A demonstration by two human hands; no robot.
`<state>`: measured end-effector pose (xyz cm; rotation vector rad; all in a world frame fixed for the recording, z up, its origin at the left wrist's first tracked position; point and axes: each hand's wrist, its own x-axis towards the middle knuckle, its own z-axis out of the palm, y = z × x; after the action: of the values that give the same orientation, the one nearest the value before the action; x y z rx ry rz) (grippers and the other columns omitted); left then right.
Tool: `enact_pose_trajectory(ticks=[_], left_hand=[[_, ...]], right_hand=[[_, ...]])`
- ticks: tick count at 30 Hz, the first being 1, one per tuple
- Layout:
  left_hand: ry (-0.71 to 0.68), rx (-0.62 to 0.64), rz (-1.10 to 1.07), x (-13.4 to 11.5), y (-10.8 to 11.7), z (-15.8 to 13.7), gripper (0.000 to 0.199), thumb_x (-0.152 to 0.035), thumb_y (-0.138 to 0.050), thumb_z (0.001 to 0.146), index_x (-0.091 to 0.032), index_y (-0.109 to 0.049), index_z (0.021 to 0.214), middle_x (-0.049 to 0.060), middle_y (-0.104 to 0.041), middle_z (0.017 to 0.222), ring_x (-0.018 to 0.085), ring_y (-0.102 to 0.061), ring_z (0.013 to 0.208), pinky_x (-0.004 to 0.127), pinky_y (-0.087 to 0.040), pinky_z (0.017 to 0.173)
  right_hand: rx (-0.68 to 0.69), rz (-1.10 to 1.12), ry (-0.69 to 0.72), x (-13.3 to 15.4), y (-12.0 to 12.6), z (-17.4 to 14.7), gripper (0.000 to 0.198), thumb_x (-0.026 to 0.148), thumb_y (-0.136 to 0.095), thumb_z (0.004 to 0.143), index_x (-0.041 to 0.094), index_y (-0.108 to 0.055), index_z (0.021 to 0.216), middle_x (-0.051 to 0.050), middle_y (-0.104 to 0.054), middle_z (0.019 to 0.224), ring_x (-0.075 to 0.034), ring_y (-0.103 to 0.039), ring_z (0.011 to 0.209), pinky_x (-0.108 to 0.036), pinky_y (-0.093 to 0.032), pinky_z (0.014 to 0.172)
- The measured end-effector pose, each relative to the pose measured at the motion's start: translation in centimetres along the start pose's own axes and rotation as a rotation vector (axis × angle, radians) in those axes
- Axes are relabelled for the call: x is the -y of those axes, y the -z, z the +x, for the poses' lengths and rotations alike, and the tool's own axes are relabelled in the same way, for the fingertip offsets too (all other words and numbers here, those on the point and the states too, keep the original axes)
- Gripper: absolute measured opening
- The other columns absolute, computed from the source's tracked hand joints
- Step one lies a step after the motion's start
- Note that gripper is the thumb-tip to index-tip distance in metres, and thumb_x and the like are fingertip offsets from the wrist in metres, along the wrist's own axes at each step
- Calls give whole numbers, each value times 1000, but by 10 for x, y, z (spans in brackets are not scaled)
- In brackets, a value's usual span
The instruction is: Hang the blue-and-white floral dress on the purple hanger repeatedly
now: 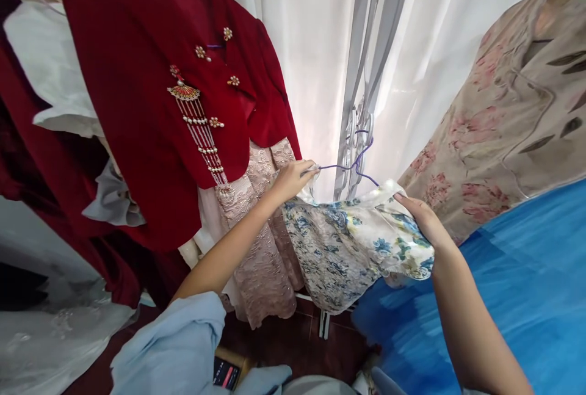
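Red jacket (146, 90) left of held floral garment (339, 248); blue cloth (517, 285) right.

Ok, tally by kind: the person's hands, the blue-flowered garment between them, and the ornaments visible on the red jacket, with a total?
Left hand and right hand: 2
Blue-flowered garment: 1
Flower-shaped ornaments: 4
Tasselled fan-shaped ornament: 1
Total: 8

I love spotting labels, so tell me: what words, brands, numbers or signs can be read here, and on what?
Nothing reads clearly.
Device screen, bottom of the picture: small pale characters, too small and blurred to read.
Floral garment: no lettering shows.
Red jacket: no lettering shows.
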<state>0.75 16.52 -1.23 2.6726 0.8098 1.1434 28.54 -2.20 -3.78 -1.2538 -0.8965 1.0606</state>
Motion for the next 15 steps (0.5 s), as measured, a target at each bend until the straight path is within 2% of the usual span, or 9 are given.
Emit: enact_pose_trajectory(ticks=[3,5,7,10,11,13,15], left_hand=[[-57,11,-12,-6,7,17,28,-41,-53,99,-19,-70,91,5,-70,90,21,-64,86,29,-43,74],[-95,25,-40,-15,7,29,27,-38,-53,99,-19,-70,92,6,-69,91,21,-63,87,29,-44,76],[-129,34,-56,-25,2,36,25,-37,-52,100,-19,-70,95,7,-69,92,22,-63,88,30,-45,79],[-191,45,-65,-35,-16,31,28,-41,-50,100,-20,-69,98,9,-67,94,25,-63,94,36,-47,87],[-207,35,-89,-36,-24,24,30,-43,-50,100,-20,-68,98,10,-67,96,26,-63,97,39,-47,91],[-189,-34,-189,-36,-42,6,34,-46,-46,101,-20,-67,101,11,-68,102,28,-62,105,45,-45,100],[-70,-132,-334,-38,-61,-15,39,-47,-37,104,-21,-66,106,13,-67,112,27,-59,116,48,-43,108]], right_hand=[[-63,-8,-26,16,-5,-6,39,56,-79,72,18,-76,79,-6,-77,70,-28,-74,63,-32,-56,52],[-107,4,-22,17,1,-13,38,57,-77,74,19,-77,82,-7,-78,73,-31,-75,70,-34,-58,57],[-134,7,15,7,9,-25,39,58,-74,76,20,-77,84,-9,-78,75,-33,-76,76,-37,-59,62],[-153,-32,101,-21,12,-58,43,63,-69,79,22,-76,85,-10,-76,73,-33,-74,71,-40,-59,62],[-142,-52,127,-31,6,-71,45,66,-68,79,22,-76,85,-10,-75,71,-32,-73,67,-39,-58,60],[-25,-110,176,-48,-15,-98,49,68,-69,78,21,-76,87,-9,-74,69,-31,-70,65,-38,-57,58],[146,-200,271,-56,-44,-118,45,63,-69,82,21,-77,98,-9,-76,85,-30,-71,79,-38,-58,72]])
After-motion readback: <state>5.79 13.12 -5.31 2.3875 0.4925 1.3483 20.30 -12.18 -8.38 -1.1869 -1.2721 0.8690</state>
